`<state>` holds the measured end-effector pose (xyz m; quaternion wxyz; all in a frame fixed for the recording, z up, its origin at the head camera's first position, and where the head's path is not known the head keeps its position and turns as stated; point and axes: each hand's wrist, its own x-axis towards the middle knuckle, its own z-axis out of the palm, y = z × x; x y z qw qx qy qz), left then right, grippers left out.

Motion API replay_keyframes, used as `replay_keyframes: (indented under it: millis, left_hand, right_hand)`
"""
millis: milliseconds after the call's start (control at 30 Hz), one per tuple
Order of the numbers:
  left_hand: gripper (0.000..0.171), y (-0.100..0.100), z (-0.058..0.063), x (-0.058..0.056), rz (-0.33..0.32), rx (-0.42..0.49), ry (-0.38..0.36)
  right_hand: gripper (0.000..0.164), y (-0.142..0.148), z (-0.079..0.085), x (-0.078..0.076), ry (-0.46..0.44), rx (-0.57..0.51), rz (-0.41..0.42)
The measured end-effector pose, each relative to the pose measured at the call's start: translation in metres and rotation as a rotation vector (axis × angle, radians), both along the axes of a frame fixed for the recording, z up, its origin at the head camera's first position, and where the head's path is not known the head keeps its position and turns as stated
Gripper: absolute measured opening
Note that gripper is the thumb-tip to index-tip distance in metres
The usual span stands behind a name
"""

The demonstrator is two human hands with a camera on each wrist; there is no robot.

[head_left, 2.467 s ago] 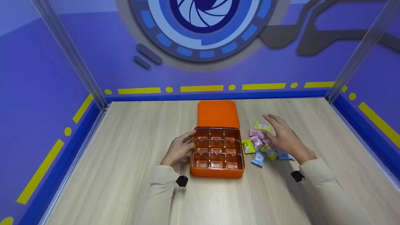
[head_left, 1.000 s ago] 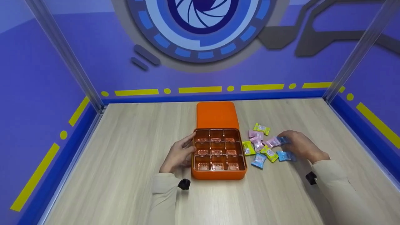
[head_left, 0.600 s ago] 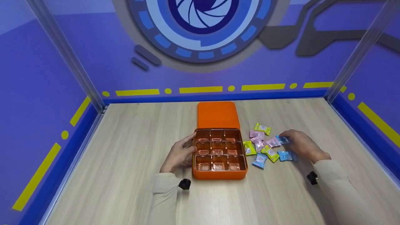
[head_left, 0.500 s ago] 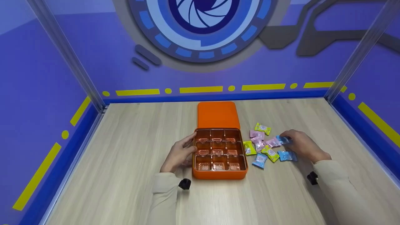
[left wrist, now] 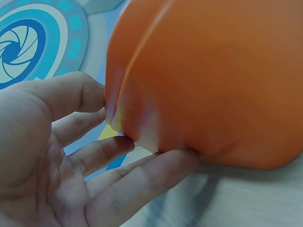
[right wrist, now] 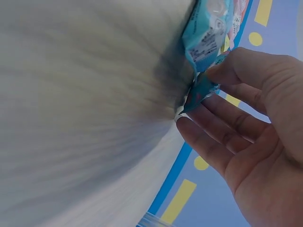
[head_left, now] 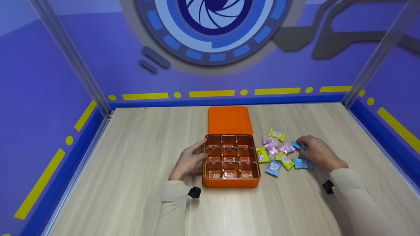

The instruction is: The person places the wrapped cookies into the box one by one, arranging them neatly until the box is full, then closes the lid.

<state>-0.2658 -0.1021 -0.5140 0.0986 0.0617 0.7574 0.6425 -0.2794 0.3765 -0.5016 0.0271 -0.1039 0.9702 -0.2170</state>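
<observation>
An open orange box (head_left: 231,183) stands on the desk (head_left: 137,144), about midway between the left and right edges. Inside it sits a clear plastic tray (head_left: 223,162) divided into nine square compartments, three rows of three, with textured floors showing; against the orange, the plastic looks coppery brown. An orange lid (head_left: 229,120) lies flat behind the box, its near side meeting the box's back and its far side close to the desk's far edge.

Between the box and the desk's right edge, small wrapped candies lie in a loose cluster: three yellow candies (head_left: 284,161), three pink candies (head_left: 286,148) and, on the near and right sides, two blue candies (head_left: 273,168). One yellow candy lies just beside the box's right wall. The wrappers are shiny and crinkled, several bearing a pale round print.

A third blue one, the pinched candy (head_left: 298,145), is at the cluster's right side. The right hand (head_left: 318,152) has a narrow grip on it, thumb and fingertips on either side; whether it touches the desk I cannot tell. Its wrapper is folded and glossy. The left hand (head_left: 187,160) keeps a wide grip, fingers spread and fairly straight, fingertips against the box's left side.
</observation>
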Motion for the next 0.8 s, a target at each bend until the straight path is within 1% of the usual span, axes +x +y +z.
replay_keyframes:
  millis: [133,333,533,667,800]
  left_hand:
    - [0.063,-0.0002,0.0000,-0.0003,0.005,0.000,-0.006]
    - [0.063,-0.0006,-0.0010,-0.0007,0.001,-0.006,0.012]
    - [0.064,-0.0013,-0.0006,-0.0003,-0.005,-0.002,-0.014]
    - [0.064,-0.0012,-0.0006,-0.0007,-0.001,0.000,-0.016]
    - [0.063,-0.0013,-0.0011,-0.0010,0.004,-0.003,-0.013]
  right_hand:
    - [0.042,-0.0006,-0.0007,0.0001,-0.001,-0.009,-0.028]
    - [0.038,-0.0007,-0.0010,-0.0002,0.007,-0.012,-0.043]
    - [0.041,-0.0027,-0.0030,0.0012,0.015,-0.033,-0.077]
    - [0.042,-0.0041,-0.0036,0.0028,0.010,-0.061,-0.087]
    - [0.039,-0.0044,-0.0038,0.0045,0.058,-0.070,-0.071]
